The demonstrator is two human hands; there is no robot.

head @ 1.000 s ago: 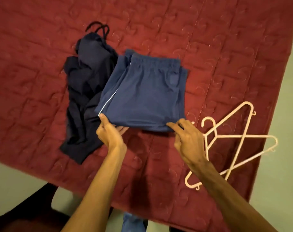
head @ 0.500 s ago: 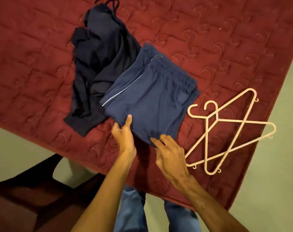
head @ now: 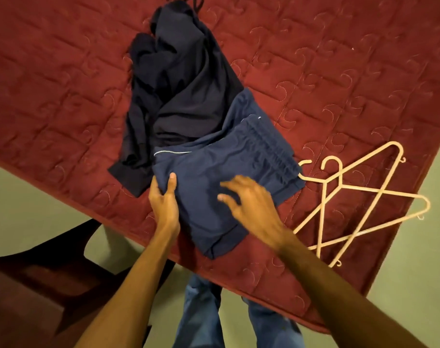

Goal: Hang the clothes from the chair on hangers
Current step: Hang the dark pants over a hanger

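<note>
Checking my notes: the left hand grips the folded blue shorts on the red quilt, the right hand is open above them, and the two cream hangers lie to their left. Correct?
Not quite. The head view shows the two cream hangers lying to the right of the blue shorts. The left hand gripping them, the open right hand and the red quilt are as stated.

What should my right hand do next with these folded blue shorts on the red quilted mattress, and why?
Probably move the right hand over to the cream plastic hangers and take one. The left hand grips the edge of the folded blue shorts, thumb on top, while the right hand hovers open above them holding nothing. The hangers lie just beside the shorts' waistband.
</note>
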